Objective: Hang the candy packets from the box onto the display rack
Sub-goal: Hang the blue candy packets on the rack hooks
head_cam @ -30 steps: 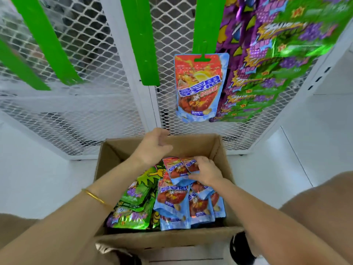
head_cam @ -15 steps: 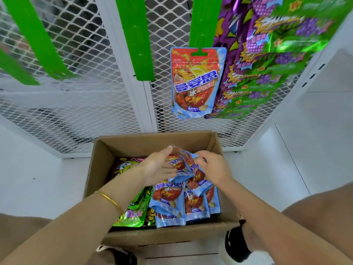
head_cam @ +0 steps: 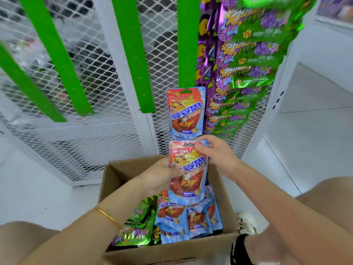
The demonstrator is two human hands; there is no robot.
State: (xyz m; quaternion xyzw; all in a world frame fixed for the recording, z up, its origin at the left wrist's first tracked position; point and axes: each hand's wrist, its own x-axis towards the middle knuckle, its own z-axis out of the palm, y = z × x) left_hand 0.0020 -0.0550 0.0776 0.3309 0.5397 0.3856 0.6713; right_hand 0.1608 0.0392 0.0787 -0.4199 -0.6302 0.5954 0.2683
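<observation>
I hold a red-and-blue candy packet (head_cam: 188,180) upright above the cardboard box (head_cam: 172,249). My left hand (head_cam: 162,175) grips its left edge at mid height. My right hand (head_cam: 215,155) pinches its top right corner. Just above it, another red-and-blue packet (head_cam: 185,113) hangs from the lowest hook of a green display strip (head_cam: 188,41). Several more red-and-blue packets (head_cam: 172,220) and green-purple packets (head_cam: 137,224) lie in the box.
Other green strips (head_cam: 131,54) hang bare on the white mesh rack (head_cam: 107,104). A strip full of green-purple packets (head_cam: 246,73) hangs to the right. A shoe (head_cam: 246,222) stands right of the box on the white floor.
Both hands have lifted one red-and-blue packet out of the box, turned it upright and raised it to just under the hanging packet. The view has tilted upward.
</observation>
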